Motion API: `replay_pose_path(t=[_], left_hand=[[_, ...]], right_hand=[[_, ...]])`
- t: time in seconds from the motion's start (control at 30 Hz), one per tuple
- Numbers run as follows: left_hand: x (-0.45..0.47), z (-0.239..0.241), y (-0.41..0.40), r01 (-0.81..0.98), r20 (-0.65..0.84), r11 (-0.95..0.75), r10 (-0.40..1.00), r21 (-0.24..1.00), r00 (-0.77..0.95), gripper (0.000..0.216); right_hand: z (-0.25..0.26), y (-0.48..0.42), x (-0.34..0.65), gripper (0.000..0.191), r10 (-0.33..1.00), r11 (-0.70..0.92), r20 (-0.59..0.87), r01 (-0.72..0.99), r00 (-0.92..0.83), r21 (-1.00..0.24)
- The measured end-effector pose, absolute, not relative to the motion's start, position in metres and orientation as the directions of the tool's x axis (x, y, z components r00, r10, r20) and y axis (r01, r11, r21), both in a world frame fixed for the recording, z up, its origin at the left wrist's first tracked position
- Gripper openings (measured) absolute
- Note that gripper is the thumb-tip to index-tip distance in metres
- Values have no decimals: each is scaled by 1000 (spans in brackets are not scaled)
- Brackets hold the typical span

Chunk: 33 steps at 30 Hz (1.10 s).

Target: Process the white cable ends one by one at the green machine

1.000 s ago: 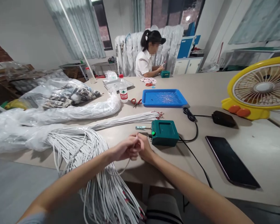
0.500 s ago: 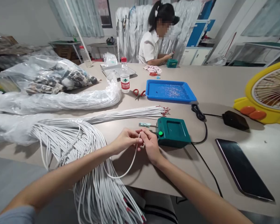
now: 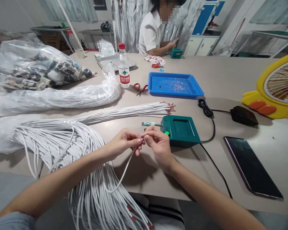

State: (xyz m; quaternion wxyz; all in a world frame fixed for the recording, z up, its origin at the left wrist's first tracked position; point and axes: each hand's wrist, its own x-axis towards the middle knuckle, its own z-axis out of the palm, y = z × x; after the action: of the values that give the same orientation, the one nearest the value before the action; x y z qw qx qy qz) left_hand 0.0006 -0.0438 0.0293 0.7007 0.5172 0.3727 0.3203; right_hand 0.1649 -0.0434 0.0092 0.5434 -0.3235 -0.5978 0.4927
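My left hand (image 3: 127, 142) is closed in a pinch on a white cable (image 3: 125, 169), which loops down from it toward the large bundle of cables. Close against it, my right hand (image 3: 157, 142) pinches the end of the same cable; the tip is mostly hidden by the fingers. Just right of my right hand stands a green machine (image 3: 181, 131) with a bright green button. A metal piece with a pale label (image 3: 148, 124) sticks out from its left side. The bundle of white cables (image 3: 96, 188) hangs over the table's front edge, several red ends showing low down.
More white cables (image 3: 124, 112) with reddish ends lie behind the machine. Beyond them are a blue tray (image 3: 175, 83), red-handled cutters (image 3: 140, 88) and a water bottle (image 3: 124, 68). A phone (image 3: 252, 166), black adapter (image 3: 243, 115) and yellow fan (image 3: 273, 86) are right. A co-worker (image 3: 150, 33) sits opposite.
The view has shifted, so the table things appear higher. My hands have drawn slightly apart, and the cable has swung to a lower slant; both still pinch it.
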Motion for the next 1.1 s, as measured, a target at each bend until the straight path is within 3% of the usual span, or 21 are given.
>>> replay_pose_path(t=[0.27,0.37,0.57,0.87,1.1], left_hand=[[-1,30,-45,-134,-198,299,846,945,495,27],[-2,31,-46,-157,-188,288,867,945,461,22],[-5,31,-44,-92,-97,141,922,986,374,15],[-4,32,-44,51,-158,149,919,987,360,18],[-4,31,-44,64,-185,174,922,983,340,17]], right_hand=[[9,-42,172,21,934,356,357,-100,7,-929],[5,-45,169,12,915,402,402,-2,-41,-916],[-2,-44,167,24,755,654,644,223,-123,-723],[-4,-39,168,19,753,653,650,244,-103,-717],[-5,-39,168,19,728,683,668,246,-151,-688]])
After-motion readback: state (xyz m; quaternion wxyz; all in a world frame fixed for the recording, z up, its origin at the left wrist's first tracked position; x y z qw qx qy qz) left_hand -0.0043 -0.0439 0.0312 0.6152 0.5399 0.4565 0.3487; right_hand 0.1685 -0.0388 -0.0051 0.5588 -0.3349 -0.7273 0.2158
